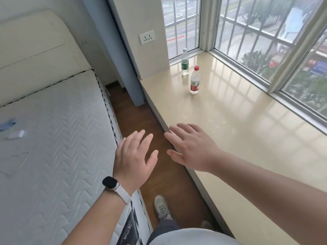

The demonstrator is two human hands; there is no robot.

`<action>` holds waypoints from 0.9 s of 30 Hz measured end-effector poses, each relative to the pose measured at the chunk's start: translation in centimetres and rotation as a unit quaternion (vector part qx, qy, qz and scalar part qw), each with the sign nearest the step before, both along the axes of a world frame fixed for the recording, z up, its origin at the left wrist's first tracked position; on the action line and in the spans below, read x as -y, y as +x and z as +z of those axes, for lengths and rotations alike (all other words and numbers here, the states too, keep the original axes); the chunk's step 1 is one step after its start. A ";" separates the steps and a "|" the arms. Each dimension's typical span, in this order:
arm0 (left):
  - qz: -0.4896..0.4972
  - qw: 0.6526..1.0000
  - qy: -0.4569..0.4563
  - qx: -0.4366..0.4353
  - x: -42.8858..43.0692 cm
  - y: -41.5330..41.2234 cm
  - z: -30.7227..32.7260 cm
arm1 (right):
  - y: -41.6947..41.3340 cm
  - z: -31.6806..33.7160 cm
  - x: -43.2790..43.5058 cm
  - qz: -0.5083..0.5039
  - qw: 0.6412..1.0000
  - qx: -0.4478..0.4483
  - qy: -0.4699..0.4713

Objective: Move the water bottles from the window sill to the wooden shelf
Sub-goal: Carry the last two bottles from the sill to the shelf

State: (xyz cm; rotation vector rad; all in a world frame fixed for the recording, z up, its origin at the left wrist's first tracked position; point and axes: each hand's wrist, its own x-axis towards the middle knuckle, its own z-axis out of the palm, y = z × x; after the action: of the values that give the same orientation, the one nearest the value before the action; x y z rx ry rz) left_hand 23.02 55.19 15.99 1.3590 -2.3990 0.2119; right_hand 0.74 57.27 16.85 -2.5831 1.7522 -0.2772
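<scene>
Red-cap bottle (194,82), green-label bottle (184,65) (2, clear) upright on sill (230,124); L hand (134,156), R hand (192,147) spread.

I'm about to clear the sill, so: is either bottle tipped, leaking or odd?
Nothing stands out. The red-capped bottle and the green-labelled bottle both stand upright, capped, apart on the window sill; no puddle visible.

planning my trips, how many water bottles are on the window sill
2. The red-capped bottle stands upright on the sill, nearer the person; the green-labelled bottle stands upright behind it, toward the corner. None seems hidden.
</scene>
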 end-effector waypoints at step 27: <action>-0.018 0.998 0.015 -0.065 33.8 17.2 -2.8 | 17.7 1.2 33.5 -0.015 0.998 -0.047 -0.044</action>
State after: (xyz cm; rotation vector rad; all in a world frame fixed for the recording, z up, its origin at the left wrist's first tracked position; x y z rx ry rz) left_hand 40.19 21.42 13.19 1.2988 -2.3251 0.0745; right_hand 18.49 23.73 18.07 -2.6745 1.8503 -0.2411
